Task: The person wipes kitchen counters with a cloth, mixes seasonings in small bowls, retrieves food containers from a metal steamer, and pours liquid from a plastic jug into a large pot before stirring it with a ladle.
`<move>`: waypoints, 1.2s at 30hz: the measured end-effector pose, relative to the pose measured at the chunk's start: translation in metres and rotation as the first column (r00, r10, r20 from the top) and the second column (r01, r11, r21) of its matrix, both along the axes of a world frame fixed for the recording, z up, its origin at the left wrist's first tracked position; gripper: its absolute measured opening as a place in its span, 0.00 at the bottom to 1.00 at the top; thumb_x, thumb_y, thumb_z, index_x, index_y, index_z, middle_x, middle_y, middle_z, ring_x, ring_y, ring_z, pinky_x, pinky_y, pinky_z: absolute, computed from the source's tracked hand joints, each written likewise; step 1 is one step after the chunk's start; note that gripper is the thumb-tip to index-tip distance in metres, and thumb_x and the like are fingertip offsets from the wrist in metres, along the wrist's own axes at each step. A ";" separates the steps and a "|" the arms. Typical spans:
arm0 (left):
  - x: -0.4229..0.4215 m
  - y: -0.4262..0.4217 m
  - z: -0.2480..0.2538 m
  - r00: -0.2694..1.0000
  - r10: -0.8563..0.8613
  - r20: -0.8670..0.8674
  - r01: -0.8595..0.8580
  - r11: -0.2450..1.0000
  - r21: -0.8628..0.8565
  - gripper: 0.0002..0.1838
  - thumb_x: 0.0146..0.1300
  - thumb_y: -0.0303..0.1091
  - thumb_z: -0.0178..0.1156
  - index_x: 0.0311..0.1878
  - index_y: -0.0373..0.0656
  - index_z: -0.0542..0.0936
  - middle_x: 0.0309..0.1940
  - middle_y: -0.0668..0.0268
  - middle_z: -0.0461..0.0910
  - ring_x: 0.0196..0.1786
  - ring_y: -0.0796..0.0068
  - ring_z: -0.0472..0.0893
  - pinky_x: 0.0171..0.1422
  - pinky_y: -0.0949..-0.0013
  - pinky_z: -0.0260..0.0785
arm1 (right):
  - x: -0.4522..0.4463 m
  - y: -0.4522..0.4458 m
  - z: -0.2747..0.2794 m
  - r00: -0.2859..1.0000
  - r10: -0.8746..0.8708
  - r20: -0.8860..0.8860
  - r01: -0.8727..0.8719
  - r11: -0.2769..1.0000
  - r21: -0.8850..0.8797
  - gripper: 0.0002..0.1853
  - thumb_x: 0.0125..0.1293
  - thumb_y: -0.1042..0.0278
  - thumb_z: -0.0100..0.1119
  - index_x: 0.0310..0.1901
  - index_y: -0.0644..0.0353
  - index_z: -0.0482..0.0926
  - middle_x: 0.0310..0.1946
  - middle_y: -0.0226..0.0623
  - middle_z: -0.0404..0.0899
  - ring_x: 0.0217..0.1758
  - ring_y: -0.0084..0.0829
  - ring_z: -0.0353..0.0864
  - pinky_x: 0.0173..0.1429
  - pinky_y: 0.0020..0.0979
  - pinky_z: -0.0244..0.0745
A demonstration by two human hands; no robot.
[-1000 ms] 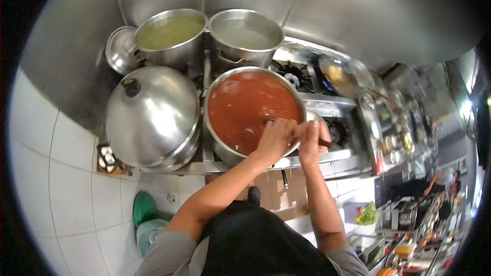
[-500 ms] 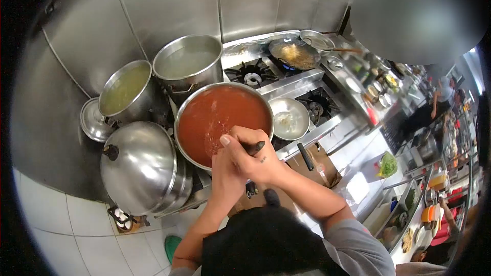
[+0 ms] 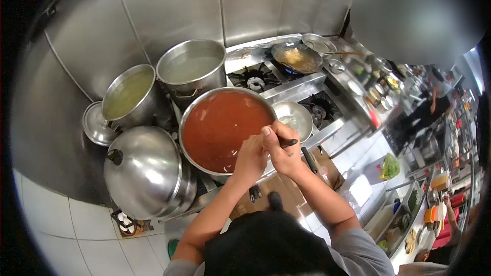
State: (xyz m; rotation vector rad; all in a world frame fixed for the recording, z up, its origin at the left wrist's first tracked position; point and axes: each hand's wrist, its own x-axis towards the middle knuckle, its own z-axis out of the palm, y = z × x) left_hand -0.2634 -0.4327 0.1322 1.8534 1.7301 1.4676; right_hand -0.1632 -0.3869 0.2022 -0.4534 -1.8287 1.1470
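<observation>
A large steel pot (image 3: pixel 189 148) full of smooth red liquid (image 3: pixel 222 122) stands at the front of the stove. My left hand (image 3: pixel 251 157) is closed over the pot's near right side, close against my right hand. My right hand (image 3: pixel 284 148) is wrapped round a dark handle (image 3: pixel 289 143), whose end sticks out to the right. The other end of this tool is hidden by my hands and the red liquid. My left fingers are closed on the same tool, as far as it shows.
Two tall pots (image 3: pixel 192 66) (image 3: pixel 128 94) with pale liquid stand behind. A domed lid (image 3: pixel 143 168) covers a pot at the left. A shallow pan (image 3: pixel 292 118) sits at the right. A wok (image 3: pixel 296 57) is over a blue flame. A person (image 3: pixel 440 92) stands far right.
Over the last second the view has turned, shifting the pots left. Since half a second ago, my hands have moved from the pot's near middle toward its right rim, still together on the handle.
</observation>
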 end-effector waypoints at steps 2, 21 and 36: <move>-0.006 0.007 -0.006 1.000 0.010 0.002 -0.010 1.000 0.020 0.05 0.55 0.25 0.53 0.36 0.40 0.71 0.32 0.58 0.74 0.41 0.53 0.73 0.44 0.54 0.62 | -0.005 0.001 -0.012 0.999 -0.008 -0.054 0.008 1.000 -0.001 0.17 0.69 0.70 0.47 0.21 0.60 0.62 0.14 0.28 0.66 0.17 0.17 0.62 0.23 0.24 0.61; 0.002 -0.057 0.033 0.927 0.350 -0.135 -0.354 0.935 -0.008 0.02 0.57 0.26 0.50 0.34 0.40 0.71 0.30 0.54 0.77 0.38 0.50 0.75 0.43 0.52 0.65 | -0.018 -0.025 0.025 0.949 0.280 -0.146 -0.313 0.894 -0.321 0.18 0.69 0.69 0.50 0.20 0.58 0.62 0.14 0.24 0.63 0.18 0.13 0.58 0.21 0.21 0.54; 0.010 0.028 0.043 0.934 -0.168 0.314 0.216 0.968 -0.125 0.13 0.54 0.18 0.47 0.43 0.31 0.73 0.40 0.39 0.76 0.49 0.44 0.76 0.52 0.56 0.67 | -0.003 0.030 0.025 0.955 0.050 -0.294 -0.061 0.998 -0.029 0.16 0.70 0.67 0.48 0.25 0.57 0.58 0.17 0.26 0.60 0.19 0.17 0.55 0.23 0.22 0.55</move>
